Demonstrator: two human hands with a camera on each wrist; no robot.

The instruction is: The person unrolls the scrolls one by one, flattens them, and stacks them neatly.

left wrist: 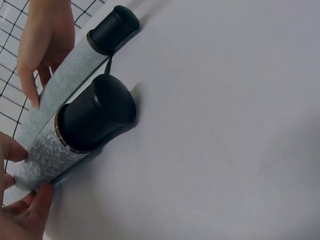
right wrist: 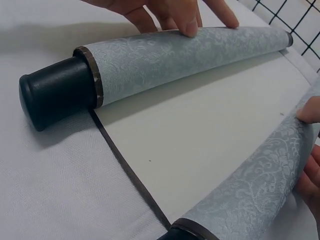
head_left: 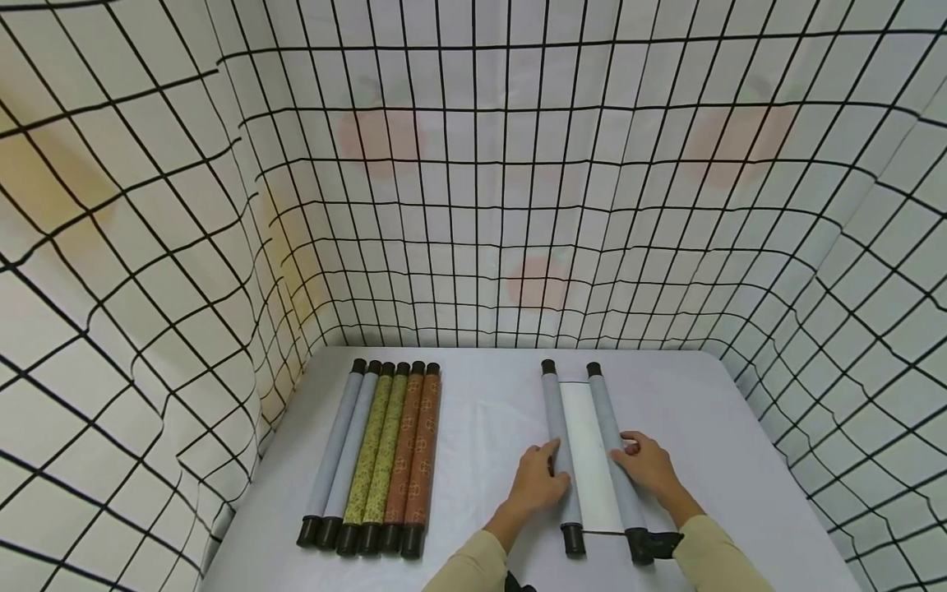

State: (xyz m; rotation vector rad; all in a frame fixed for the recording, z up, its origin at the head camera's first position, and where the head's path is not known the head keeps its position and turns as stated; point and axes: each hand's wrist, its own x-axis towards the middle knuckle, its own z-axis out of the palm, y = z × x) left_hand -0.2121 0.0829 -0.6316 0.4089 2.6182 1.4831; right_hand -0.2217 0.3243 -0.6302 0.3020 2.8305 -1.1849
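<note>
A partly unrolled scroll lies on the table, with white paper (head_left: 589, 452) showing between a left roll (head_left: 552, 403) and a right roll (head_left: 605, 411). Both rolls have pale grey-blue floral backing and black end knobs. My left hand (head_left: 538, 478) holds the left roll below its middle; in the left wrist view its fingers (left wrist: 39, 205) and thumb are about the roll. My right hand (head_left: 651, 467) grips the right roll from its outer side. In the right wrist view, its thumb (right wrist: 310, 110) presses on top while other fingers are low beside it.
Several rolled scrolls lie side by side at the left: grey-blue scrolls (head_left: 336, 456), yellow-green patterned scrolls (head_left: 377, 452) and reddish-brown scrolls (head_left: 418, 452), all with black knobs. Black netting (head_left: 503, 205) surrounds the white table (head_left: 481, 427) at the back and sides.
</note>
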